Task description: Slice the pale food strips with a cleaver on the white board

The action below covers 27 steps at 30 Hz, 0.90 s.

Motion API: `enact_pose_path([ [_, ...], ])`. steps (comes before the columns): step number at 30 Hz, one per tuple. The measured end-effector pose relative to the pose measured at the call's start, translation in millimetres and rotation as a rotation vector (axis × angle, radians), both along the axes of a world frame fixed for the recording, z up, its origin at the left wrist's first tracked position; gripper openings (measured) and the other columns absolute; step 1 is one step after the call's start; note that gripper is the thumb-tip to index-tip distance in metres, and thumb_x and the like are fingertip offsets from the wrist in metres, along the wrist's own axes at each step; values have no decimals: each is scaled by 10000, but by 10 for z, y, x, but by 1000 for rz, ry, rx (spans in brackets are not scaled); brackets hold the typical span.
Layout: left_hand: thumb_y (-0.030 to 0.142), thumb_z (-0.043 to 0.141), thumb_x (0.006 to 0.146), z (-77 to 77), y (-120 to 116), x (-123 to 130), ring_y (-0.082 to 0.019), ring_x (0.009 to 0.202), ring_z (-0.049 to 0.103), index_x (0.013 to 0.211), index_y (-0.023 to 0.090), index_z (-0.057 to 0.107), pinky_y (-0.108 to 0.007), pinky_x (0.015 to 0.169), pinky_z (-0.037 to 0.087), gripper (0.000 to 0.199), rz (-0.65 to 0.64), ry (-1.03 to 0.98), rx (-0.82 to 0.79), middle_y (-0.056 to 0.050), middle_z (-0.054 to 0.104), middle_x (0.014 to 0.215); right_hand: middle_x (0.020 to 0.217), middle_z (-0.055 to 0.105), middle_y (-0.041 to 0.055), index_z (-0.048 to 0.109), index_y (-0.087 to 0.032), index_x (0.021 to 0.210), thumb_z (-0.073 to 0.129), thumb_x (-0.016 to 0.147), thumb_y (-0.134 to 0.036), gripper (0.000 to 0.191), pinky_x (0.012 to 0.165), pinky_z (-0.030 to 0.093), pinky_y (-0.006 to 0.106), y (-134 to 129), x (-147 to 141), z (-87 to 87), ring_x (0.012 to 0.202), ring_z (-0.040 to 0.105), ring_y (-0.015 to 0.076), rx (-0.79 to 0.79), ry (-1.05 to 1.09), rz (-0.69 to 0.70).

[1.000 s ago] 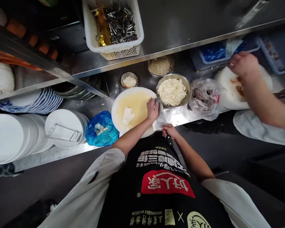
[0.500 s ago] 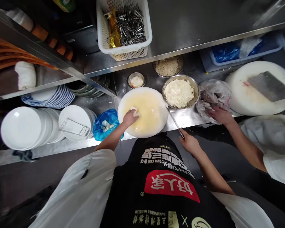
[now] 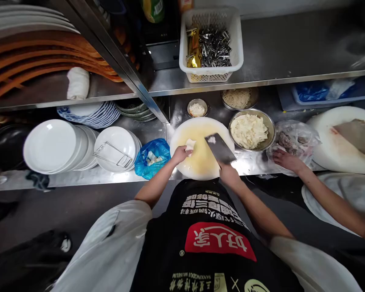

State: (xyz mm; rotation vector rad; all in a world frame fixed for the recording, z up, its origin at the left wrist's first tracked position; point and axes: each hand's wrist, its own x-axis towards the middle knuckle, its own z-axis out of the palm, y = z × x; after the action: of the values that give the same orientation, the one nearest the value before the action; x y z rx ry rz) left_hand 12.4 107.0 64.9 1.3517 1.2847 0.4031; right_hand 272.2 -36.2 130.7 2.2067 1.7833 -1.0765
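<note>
My left hand (image 3: 181, 154) grips a pale white piece of food (image 3: 190, 145) over the left part of a round, yellow-stained cutting board (image 3: 200, 162). In my right hand (image 3: 228, 172) is the handle of a cleaver (image 3: 220, 149), its broad blade lying flat over the board's right side with a small white bit on it. A blue plastic bag (image 3: 144, 163) with white pieces inside sits left of the board. To the right is a metal bowl (image 3: 273, 132) of pale sliced food, and behind the board a small bowl (image 3: 197, 108) holds white bits.
White plate stacks (image 3: 51, 146) stand at the left. A shelf edge (image 3: 261, 81) with a white basket (image 3: 211, 73) runs above. At right, another person's hand (image 3: 287, 160) touches a clear bag (image 3: 301, 140) beside a second board (image 3: 346, 162) with a cleaver.
The view has shifted, so the counter items appear farther right. My right hand has brought the cleaver from the board's right edge onto the board. My left hand still holds a white piece.
</note>
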Motion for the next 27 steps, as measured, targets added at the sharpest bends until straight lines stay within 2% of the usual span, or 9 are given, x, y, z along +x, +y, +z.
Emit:
enact_pose_path([
  [3,584,726,739,263,146,-3,-201,764,675,839,146,716,-311,719,539,449,129,-196,2,-56,744,838,1206,682,168,619,-181,1383,537,906,-149,484,944,479,404,1104,-148,141,1097,637,305,92,32,-6],
  [5,611,724,744,444,256,23,-210,817,693,887,143,706,-325,757,552,490,207,-260,18,-80,751,871,1214,691,168,682,-145,1275,572,874,-130,417,978,467,419,1461,-147,209,1134,627,312,117,48,-13],
  [6,619,729,742,532,315,42,-219,841,703,927,141,699,-337,774,559,513,242,-284,22,-91,753,880,1219,695,158,688,-151,1263,591,860,-130,415,992,462,420,1476,-123,217,1147,624,310,129,69,-24],
  [8,616,745,736,697,442,97,-236,867,719,993,138,678,-362,794,572,547,295,-330,22,-103,752,880,1244,696,130,668,-186,1306,611,852,-152,459,1013,461,410,1211,-41,173,1163,625,298,151,139,-62],
  [12,564,773,741,1025,753,327,-242,880,735,1032,140,653,-387,802,597,527,321,-414,47,-96,747,883,1237,695,104,610,-196,1381,591,856,-191,526,1014,489,388,92,165,-44,1132,646,255,232,409,-230],
  [16,545,723,804,1454,1120,726,-237,911,740,1051,140,643,-413,832,606,481,253,-431,119,-75,742,896,783,677,1,543,-227,1402,582,846,-305,563,588,544,330,-767,351,-218,618,623,179,152,755,-584],
  [20,488,687,859,1850,1377,1070,-230,951,737,1060,147,655,-454,919,582,398,122,-418,216,-67,743,937,579,530,-92,481,-209,1400,646,801,-380,645,416,409,253,-1080,530,-308,433,464,123,131,970,-778],
  [23,471,646,899,1874,1406,1211,-227,982,725,1096,152,660,-470,961,560,375,71,-397,305,-69,738,965,548,516,-100,475,-208,1401,687,776,-405,688,422,410,252,-1137,615,-341,426,454,119,161,1024,-788],
  [27,474,772,775,1467,1114,1216,-261,993,710,1001,188,706,-442,906,595,370,-20,-296,375,-80,754,955,536,523,-97,474,-203,1401,679,766,-397,696,431,411,259,-1180,661,-335,420,456,125,179,1027,-768],
])
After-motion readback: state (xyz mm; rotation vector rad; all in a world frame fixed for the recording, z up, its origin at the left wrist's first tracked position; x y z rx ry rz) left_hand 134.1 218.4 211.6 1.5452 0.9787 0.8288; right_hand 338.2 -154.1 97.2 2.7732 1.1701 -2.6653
